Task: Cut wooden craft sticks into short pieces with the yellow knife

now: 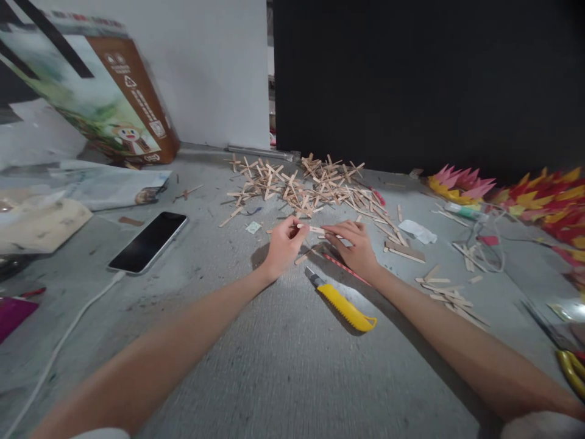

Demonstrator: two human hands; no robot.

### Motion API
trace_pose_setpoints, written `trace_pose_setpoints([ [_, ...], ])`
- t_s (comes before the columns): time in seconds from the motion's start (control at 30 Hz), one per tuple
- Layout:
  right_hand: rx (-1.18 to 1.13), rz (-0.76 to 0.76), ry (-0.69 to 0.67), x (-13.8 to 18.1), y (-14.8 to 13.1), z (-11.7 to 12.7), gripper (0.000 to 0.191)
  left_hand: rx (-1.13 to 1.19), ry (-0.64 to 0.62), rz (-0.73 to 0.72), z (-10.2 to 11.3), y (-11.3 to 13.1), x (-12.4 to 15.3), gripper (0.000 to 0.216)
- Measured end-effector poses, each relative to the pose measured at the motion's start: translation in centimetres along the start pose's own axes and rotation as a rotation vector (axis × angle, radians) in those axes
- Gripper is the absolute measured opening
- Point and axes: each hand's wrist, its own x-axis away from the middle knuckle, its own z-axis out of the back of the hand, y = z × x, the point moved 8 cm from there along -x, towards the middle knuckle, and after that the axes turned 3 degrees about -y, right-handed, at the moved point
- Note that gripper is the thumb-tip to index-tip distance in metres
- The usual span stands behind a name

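Between my two hands is a pale wooden craft stick [316, 230], held level above the table. My left hand [287, 241] pinches its left end between thumb and fingers. At its other end, the fingers of my right hand [354, 245] close on the stick. Beneath my right hand lies a red-striped straw or pencil [340, 264], partly covered. A yellow utility knife [346, 305] rests just in front of the hands, its blade end toward them. Behind the hands spreads a heap of craft sticks [292, 183], many joined in crosses.
At left lie a phone [148, 242] with a white cable [68, 344] and a plastic packet [114, 185]. A printed bag [105, 91] stands behind. Loose sticks [454, 296], a tissue [417, 231], paper petals [461, 183] and yellow-handled scissors [570, 369] are at right.
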Motion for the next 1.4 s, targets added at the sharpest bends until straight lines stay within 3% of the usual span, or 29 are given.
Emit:
trace_pose_setpoints([
  [0.13,0.102,-0.131,0.096,0.1,2.0,0.7,0.032,0.020,0.038,-0.017,0.9,0.9,-0.9,0.032],
  [0.23,0.156,-0.210,0.132,0.2,3.6,1.0,0.034,-0.194,0.120,0.060,3.2,1.7,-2.4,0.021],
  [0.37,0.216,-0.274,0.144,0.3,5.0,1.1,0.029,-0.806,-0.113,0.149,5.0,2.5,-4.2,0.012],
  [0.47,0.244,-0.309,0.189,0.4,5.7,1.6,0.030,-1.057,-0.263,0.189,6.3,2.1,-4.3,0.012],
  [0.6,0.246,-0.337,0.256,0.6,5.8,2.2,0.035,-1.207,-0.398,0.265,6.8,1.1,-3.7,0.008],
  [0.73,0.226,-0.329,0.242,0.4,5.3,2.0,0.032,-1.232,-0.413,0.331,6.5,1.0,-3.3,0.013],
  [0.9,0.167,-0.289,0.058,-1.0,3.9,1.8,0.028,-1.266,-0.435,0.379,6.1,1.5,-2.8,0.001],
  [1.07,0.074,-0.140,-0.349,-0.9,0.5,1.6,0.016,-1.234,-0.484,0.371,5.3,1.5,-1.4,0.033],
  [1.17,0.168,-0.080,-0.547,1.3,-1.1,1.1,0.030,-1.123,-0.587,0.370,4.3,0.9,0.6,0.043],
  [1.3,0.300,-0.048,-0.616,4.4,-1.2,0.8,0.041,-0.972,-0.615,0.240,3.6,0.9,2.5,0.066],
  [1.4,0.331,-0.001,-0.614,5.6,-1.0,1.2,0.046,-0.984,-0.608,0.031,3.2,1.6,3.1,0.056],
])
